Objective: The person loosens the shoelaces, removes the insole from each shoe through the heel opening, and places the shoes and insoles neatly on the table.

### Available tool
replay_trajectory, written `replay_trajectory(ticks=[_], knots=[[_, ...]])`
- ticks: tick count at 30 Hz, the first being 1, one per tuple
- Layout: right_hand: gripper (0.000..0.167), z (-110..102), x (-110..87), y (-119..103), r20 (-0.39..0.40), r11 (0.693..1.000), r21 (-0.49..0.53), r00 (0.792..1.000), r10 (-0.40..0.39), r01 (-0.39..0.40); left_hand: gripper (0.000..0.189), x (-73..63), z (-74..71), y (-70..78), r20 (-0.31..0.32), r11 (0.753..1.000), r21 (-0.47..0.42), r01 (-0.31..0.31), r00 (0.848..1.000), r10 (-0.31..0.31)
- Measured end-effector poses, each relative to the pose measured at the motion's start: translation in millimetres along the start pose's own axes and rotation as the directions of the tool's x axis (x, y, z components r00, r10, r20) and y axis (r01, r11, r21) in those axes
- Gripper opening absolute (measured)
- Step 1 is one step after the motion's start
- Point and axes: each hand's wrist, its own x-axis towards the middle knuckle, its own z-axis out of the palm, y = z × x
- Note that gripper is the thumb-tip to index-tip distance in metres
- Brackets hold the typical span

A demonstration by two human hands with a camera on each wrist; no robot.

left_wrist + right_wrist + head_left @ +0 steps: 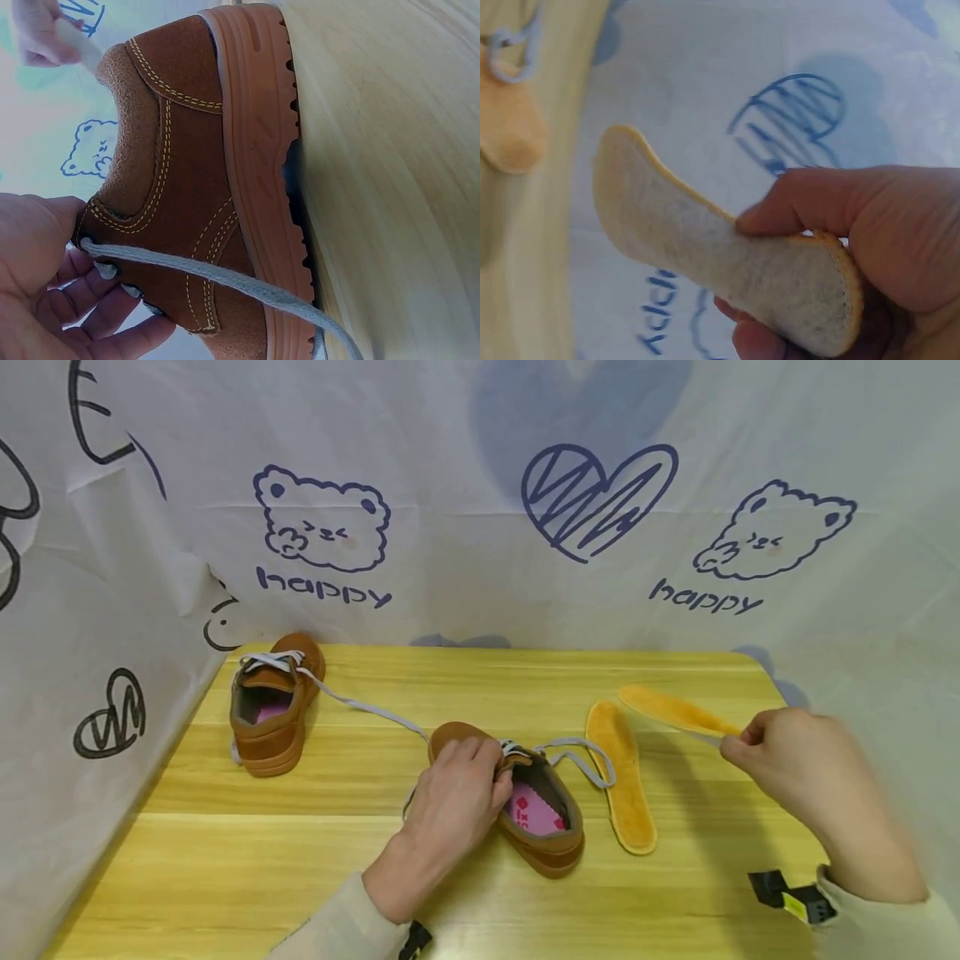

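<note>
A brown shoe (551, 852) with grey laces stands at the middle of the table, its opening facing the viewer and a pink inside showing. My left hand (457, 789) grips it by the tongue and lace area; in the left wrist view the fingers curl at the lace holes of the shoe (187, 150). Raised over the table at the right, my right hand (802, 768) pinches the heel end of a yellow fuzzy insole (675, 708). Its pale underside faces the right wrist camera, where thumb and fingers hold the insole (682, 217). Another yellow insole (626, 785) lies beside the shoe.
A second brown shoe (273, 743) stands at the table's back left, a pink inside visible in it. A loose grey lace (367, 706) runs between the shoes. One lace loop (600, 772) overlaps the lying insole. White printed cloth (450, 527) hangs behind the wooden table (300, 860).
</note>
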Motion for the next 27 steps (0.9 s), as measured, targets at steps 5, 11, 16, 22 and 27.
replay_trajectory(ticks=[5, 11, 16, 22, 27], knots=[[0.045, 26.2, 3.7, 10.4, -0.037, 0.999, 0.022, 0.998, 0.044, -0.044, 0.015, -0.6, 0.7, -0.3, 0.000, 1.000, -0.005, 0.000, 1.000, 0.000], [0.045, 54.7, 4.5, 21.5, 0.009, 0.991, 0.035, 0.992, 0.128, -0.129, 0.016, -0.2, 1.1, -0.6, -0.005, 1.000, -0.004, -0.002, 1.000, 0.002], [0.043, 69.2, 5.2, 25.9, 0.139, 0.988, 0.018, 0.979, 0.152, -0.156, 0.016, -0.3, 0.5, -0.3, -0.004, 1.000, -0.004, -0.004, 1.000, 0.004], [0.042, 80.4, 4.6, 25.0, 0.219, 0.987, 0.041, 0.965, 0.143, -0.155, 0.016, -0.4, 0.3, -0.3, -0.005, 1.000, 0.002, -0.003, 1.000, 0.003], [0.040, 88.7, 4.4, 22.8, 0.235, 0.989, 0.037, 0.963, 0.130, -0.143, 0.016, -0.1, 0.1, -0.2, -0.002, 1.000, -0.003, 0.006, 1.000, -0.006]])
